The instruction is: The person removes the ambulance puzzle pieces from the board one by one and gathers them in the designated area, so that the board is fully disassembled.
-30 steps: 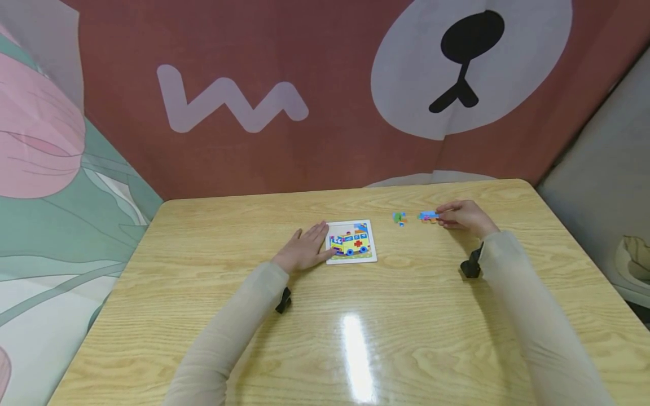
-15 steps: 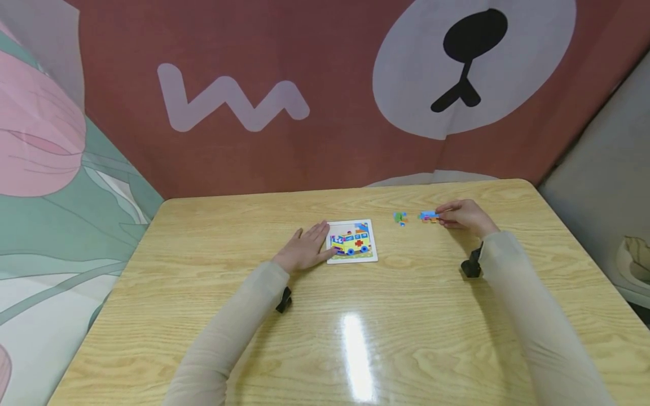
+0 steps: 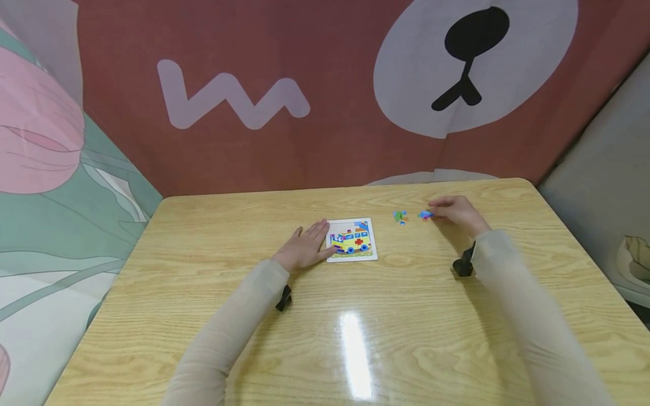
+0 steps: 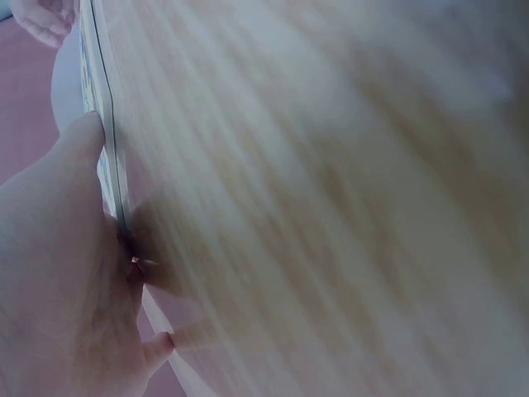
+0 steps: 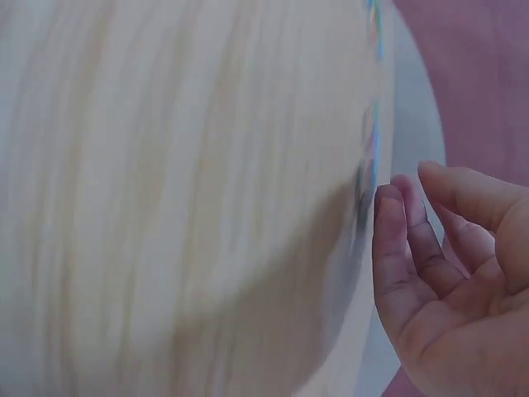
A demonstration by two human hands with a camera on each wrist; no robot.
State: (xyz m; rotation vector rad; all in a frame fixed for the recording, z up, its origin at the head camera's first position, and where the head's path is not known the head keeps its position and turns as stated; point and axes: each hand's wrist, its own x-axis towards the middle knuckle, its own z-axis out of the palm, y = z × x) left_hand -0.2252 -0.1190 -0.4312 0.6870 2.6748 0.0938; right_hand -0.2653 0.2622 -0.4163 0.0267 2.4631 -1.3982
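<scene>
A white-framed jigsaw puzzle (image 3: pixel 373 239) with a yellow ambulance picture lies on the wooden table. My left hand (image 3: pixel 303 248) rests on its left edge, fingers spread and fairly straight, thumb over the lower left of the picture. The left wrist view shows that thumb (image 4: pixel 83 136) on the frame's edge. To the right, my right hand (image 3: pixel 457 214) is at a small cluster of blue and pink puzzle pieces (image 3: pixel 424 215), hiding part of it. In the right wrist view its fingers (image 5: pixel 390 240) are bent beside the pieces (image 5: pixel 374 149), with a gap between the fingertips and nothing visibly pinched.
Another cluster of green, blue and orange pieces (image 3: pixel 399 216) lies between the puzzle and my right hand. The table's (image 3: pixel 244 338) far edge runs close behind the pieces, against a brown cloth (image 3: pixel 330 158) with a cartoon face.
My right hand has shifted slightly left and away from me, over the blue and pink pieces, covering more of them. My left hand stays on the puzzle frame.
</scene>
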